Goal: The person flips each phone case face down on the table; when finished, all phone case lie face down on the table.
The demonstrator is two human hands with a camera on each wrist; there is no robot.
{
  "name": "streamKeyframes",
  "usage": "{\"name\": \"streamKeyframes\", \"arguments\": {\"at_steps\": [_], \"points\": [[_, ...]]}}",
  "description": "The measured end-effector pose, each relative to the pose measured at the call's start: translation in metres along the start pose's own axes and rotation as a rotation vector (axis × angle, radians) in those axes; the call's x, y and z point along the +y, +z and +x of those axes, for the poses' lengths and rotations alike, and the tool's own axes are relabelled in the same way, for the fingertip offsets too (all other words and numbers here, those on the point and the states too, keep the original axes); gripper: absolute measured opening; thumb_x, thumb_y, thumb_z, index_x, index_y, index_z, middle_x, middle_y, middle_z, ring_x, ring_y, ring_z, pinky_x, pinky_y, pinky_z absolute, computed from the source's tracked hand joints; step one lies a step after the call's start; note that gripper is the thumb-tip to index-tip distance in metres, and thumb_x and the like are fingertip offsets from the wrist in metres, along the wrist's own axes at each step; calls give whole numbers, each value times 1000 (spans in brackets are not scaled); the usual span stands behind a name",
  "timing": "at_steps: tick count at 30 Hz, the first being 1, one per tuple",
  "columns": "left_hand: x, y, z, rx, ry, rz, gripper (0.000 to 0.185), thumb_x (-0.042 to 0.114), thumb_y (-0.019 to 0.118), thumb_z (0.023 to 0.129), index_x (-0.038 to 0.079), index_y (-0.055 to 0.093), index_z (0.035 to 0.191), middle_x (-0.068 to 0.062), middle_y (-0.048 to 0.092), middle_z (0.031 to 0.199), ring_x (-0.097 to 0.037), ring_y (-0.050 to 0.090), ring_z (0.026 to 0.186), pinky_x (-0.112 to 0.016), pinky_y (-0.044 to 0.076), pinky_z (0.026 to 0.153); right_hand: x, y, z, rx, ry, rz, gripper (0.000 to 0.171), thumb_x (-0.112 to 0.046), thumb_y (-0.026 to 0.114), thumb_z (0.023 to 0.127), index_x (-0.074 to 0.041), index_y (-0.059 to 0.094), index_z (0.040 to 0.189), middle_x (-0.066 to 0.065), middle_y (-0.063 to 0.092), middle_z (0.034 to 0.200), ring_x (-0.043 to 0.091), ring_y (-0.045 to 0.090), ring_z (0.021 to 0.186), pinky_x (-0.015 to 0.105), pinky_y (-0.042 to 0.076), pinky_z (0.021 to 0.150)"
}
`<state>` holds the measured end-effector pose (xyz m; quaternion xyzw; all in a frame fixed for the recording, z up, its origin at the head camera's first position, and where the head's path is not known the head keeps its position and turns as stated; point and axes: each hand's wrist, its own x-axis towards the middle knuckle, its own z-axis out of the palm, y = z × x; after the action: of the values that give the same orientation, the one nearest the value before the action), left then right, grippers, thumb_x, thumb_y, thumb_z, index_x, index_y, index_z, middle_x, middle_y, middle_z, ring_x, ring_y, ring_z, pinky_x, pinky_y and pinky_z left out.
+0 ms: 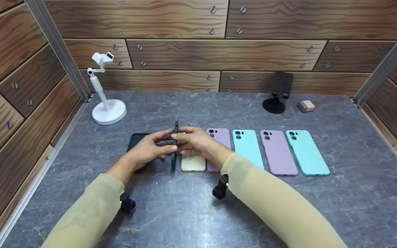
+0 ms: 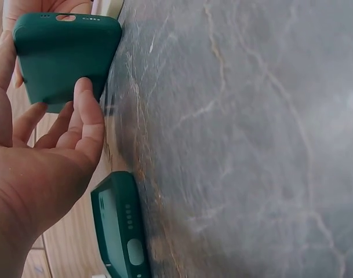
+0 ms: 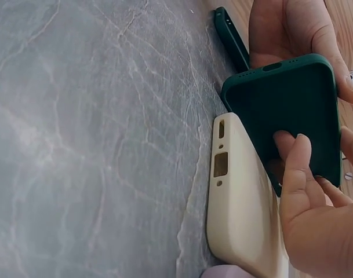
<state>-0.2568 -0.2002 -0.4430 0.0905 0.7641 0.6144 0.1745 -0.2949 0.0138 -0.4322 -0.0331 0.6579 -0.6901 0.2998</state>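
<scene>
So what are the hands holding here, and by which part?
Both hands, left hand and right hand, hold one dark green phone case on edge above the table, fingers on its two flat faces near its middle.

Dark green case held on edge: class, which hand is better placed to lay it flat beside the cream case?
Probably the right hand: it grips the dark green case directly above the cream case.

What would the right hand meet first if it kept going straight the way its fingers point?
The right hand points left, and its fingers already grip the dark green case held on edge. Just past it lies the left hand, then likely the second green case.
</scene>
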Motion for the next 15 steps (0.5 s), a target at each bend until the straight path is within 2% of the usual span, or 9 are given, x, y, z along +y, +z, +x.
{"name": "streamKeyframes", "arguments": {"at_steps": [6, 8, 15], "points": [[-2, 0, 0, -2, -4, -6, 77, 25, 80, 99, 18, 41, 165, -12, 49, 160, -23, 66, 118, -35, 57, 82, -1, 2, -2, 20, 1, 24, 51, -16, 75, 100, -10, 61, 148, 18, 77, 104, 15, 73, 67, 22, 58, 58], [-3, 0, 0, -2, -3, -5, 76, 27, 80, 98, 18, 43, 164, -11, 50, 159, -23, 66, 117, -35, 56, 81, -2, 3, -2, 27, 1, 41, 52, -13, 75, 100, -8, 59, 150, 19, 77, 102, 14, 72, 63, 22, 57, 57], [-4, -1, 1, 10, 9, 3, 70, 28, 79, 99, 19, 48, 161, -10, 54, 157, -23, 67, 110, -34, 54, 76, -5, 4, -5, 26, -44, 22, 56, -8, 70, 102, -3, 53, 154, 31, 69, 127, 12, 71, 61, 20, 56, 56]]}}
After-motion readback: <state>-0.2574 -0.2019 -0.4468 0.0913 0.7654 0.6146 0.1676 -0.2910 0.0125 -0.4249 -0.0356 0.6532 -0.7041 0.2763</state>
